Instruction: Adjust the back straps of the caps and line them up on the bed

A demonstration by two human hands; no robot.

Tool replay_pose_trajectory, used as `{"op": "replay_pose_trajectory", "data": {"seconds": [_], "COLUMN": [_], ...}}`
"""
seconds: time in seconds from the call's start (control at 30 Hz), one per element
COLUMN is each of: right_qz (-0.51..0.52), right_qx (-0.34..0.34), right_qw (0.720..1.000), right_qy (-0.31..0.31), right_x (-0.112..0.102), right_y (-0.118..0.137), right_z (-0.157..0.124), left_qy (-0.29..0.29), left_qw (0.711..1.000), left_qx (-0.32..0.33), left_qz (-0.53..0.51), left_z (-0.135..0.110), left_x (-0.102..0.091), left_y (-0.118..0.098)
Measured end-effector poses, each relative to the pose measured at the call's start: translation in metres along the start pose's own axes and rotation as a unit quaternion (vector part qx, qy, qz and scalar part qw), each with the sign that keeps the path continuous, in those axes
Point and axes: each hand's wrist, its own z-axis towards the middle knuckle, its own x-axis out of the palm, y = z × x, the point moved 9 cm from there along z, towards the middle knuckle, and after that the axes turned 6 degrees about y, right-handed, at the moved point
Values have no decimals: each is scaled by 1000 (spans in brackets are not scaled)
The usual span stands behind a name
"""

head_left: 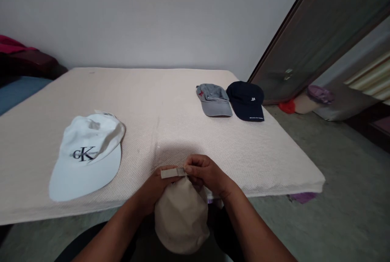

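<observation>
A beige cap (182, 217) hangs between my hands at the near edge of the bed, its crown toward me. Its back strap (169, 173) with a small buckle points left across the top. My left hand (158, 185) is closed on the cap's edge beneath the strap, most of its fingers hidden. Thumb and finger of my right hand (202, 172) pinch the strap by the buckle. To the left lies a white cap (87, 152) with black "CK" letters. Farther back on the right, a grey cap (215, 100) rests beside a navy cap (246, 100).
The caps lie on a bed with a cream textured cover (146, 91), against a pale wall (137, 18). A dark cabinet or door (292, 38) stands at the right. Purple and red cloth items (319, 94) sit on the grey floor (341, 164). Blue fabric (21, 90) shows at far left.
</observation>
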Motion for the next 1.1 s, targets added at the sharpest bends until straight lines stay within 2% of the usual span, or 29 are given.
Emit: {"op": "replay_pose_trajectory", "data": {"seconds": [0.17,0.33,0.47,0.53,0.63,0.73,0.83,0.9,1.0,1.1], "right_qz": [20,-38,-29,-32,-42,-39,-32,-37,-78,-91], "right_qx": [-15,3,3,2,-12,-27,-29,-34,-25,10], "right_qw": [1000,999,1000,999,999,999,999,999,997,996], "right_qy": [10,11,-3,-7,-18,-22,-20,-7,15,23], "right_x": [6,10,7,5,3,3,2,3,3,0], "right_y": [5,3,3,2,4,5,8,13,17,10], "right_z": [2,4,5,5,6,5,3,0,-5,-8], "left_qy": [19,-8,26,12,-40,-52,-56,-70,-107,-149], "left_qw": [1000,999,999,999,998,997,997,992,966,939], "left_qx": [-13,6,22,30,38,40,43,16,-22,9], "left_qz": [2,36,24,23,41,42,-16,-100,-235,-309], "left_z": [1,2,2,2,2,2,1,-1,-7,-12], "left_x": [5,-6,-3,-4,-10,-8,-9,-15,-29,-43], "left_y": [2,10,13,13,13,11,6,6,5,-6]}}
